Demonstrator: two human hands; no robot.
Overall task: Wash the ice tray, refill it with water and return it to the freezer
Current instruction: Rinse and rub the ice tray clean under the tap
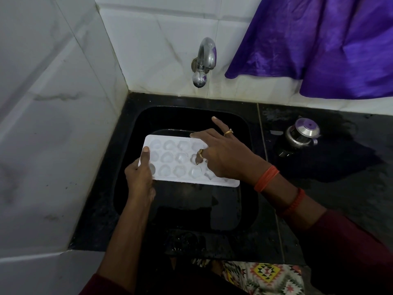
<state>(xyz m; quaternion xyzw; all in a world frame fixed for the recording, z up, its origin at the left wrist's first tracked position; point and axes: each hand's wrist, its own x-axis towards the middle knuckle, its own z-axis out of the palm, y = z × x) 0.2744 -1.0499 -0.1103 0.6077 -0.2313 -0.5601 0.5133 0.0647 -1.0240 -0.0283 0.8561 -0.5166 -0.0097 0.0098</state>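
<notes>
A white ice tray (170,158) with rows of round cups is held level over the black sink (127,162). My left hand (140,177) grips its left end, thumb on top of the rim. My right hand (221,156) lies over the tray's right half, one finger dipped into a cup in the middle row while the other fingers spread out above the tray. The right end of the tray is partly hidden under that hand. A chrome tap (204,60) juts from the tiled wall above the sink; no water runs from it.
Black wet counter (340,177) surrounds the sink. A small steel pot with a lid (303,133) stands on the counter to the right. Purple cloth (319,43) hangs on the wall at upper right. White tiled wall (53,124) closes the left side.
</notes>
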